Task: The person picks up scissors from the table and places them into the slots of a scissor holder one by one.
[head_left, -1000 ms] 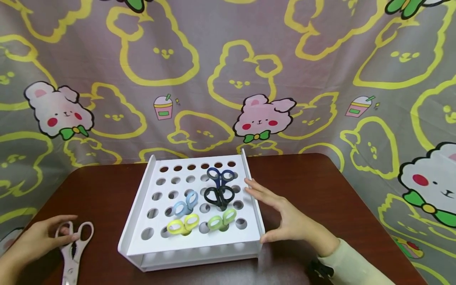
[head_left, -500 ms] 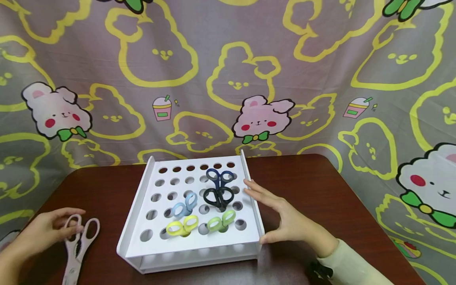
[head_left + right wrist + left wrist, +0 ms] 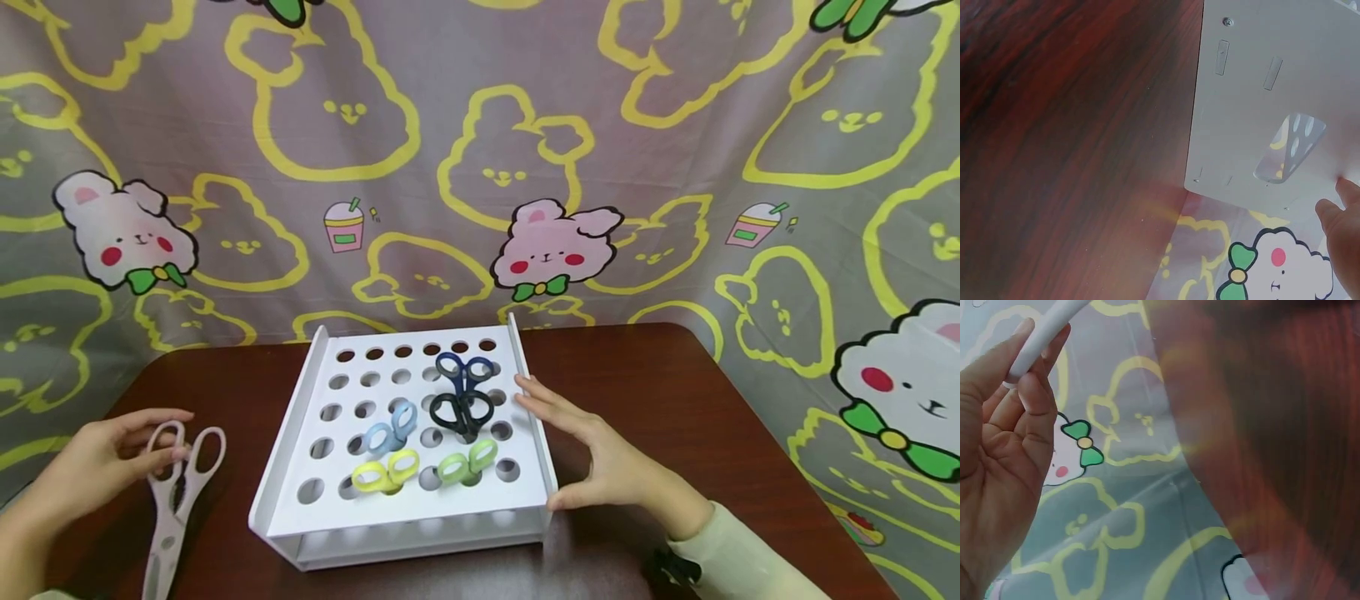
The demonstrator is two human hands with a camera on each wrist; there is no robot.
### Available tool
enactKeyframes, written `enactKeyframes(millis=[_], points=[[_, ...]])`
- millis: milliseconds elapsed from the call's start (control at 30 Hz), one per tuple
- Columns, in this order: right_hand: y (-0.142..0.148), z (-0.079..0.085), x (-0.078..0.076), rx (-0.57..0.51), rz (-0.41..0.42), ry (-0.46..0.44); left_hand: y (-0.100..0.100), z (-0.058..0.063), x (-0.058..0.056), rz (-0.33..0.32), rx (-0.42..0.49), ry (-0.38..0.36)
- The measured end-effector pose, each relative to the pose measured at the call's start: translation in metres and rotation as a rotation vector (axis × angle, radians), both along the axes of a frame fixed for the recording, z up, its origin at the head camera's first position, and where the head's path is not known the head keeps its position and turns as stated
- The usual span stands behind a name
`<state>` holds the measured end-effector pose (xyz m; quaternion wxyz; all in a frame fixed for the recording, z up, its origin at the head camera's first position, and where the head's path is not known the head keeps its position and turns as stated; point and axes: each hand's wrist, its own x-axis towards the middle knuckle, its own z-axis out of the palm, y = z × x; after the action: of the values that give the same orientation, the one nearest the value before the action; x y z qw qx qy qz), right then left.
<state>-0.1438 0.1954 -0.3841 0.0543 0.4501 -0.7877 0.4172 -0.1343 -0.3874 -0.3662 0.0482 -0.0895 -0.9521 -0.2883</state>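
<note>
My left hand pinches one handle loop of pale pinkish-white scissors between thumb and fingers, left of the rack. Their blades point down toward the near edge of the head view. Up close, the left wrist view shows the pale handle between the fingertips. My right hand rests against the right side panel of a white holed rack, fingers stretched along it and thumb at its front corner. In the right wrist view, fingertips touch that panel, which has an oblong cutout.
Standing in the rack's holes are scissors with dark blue, black, light blue, yellow and green handles. Brown wooden table lies below. A cartoon-printed curtain hangs behind and at both sides.
My left hand has carried the pale scissors up and to the right, closer to the rack. The right hand and the rack have stayed in place.
</note>
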Motion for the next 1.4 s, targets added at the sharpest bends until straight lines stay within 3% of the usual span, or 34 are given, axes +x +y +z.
enactKeyframes(millis=[333,633,933,1167,1400], points=[[-0.002,0.001,-0.001,0.007,-0.003,0.01,0.013,0.018,-0.003,0.008,-0.073,0.125],[0.001,0.0,0.0,-0.001,0.002,0.006,0.029,0.034,-0.003,-0.042,-0.045,0.235],[0.0,-0.001,0.001,-0.007,0.001,0.002,0.044,0.052,-0.001,-0.066,-0.065,0.307],[0.0,-0.001,0.001,-0.01,-0.002,0.006,0.056,0.068,0.003,-0.049,-0.104,0.31],[0.0,-0.002,0.0,-0.012,0.002,0.015,0.067,0.082,0.008,-0.051,-0.156,0.397]])
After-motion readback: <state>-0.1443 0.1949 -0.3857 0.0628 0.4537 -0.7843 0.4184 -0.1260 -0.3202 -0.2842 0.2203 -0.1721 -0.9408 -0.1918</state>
